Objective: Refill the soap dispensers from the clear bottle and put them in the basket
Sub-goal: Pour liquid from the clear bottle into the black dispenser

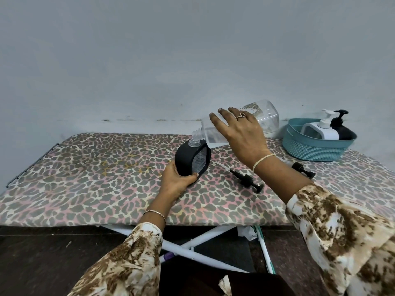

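Plain pale grey-blue wall [149, 60], scuffed and stained low along its base. Folding table [85, 178] against it, covered in leopard-print cloth, on crossed white tube legs [192, 244]. Dark brown floor [42, 253] below. Light soft, even.

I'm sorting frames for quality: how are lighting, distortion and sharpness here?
Head view: soft, even light, faint shadows; wide-angle bending bows the table edge; clear bottle shows mild reflections and is hard to read; hands and black dispenser sharp.
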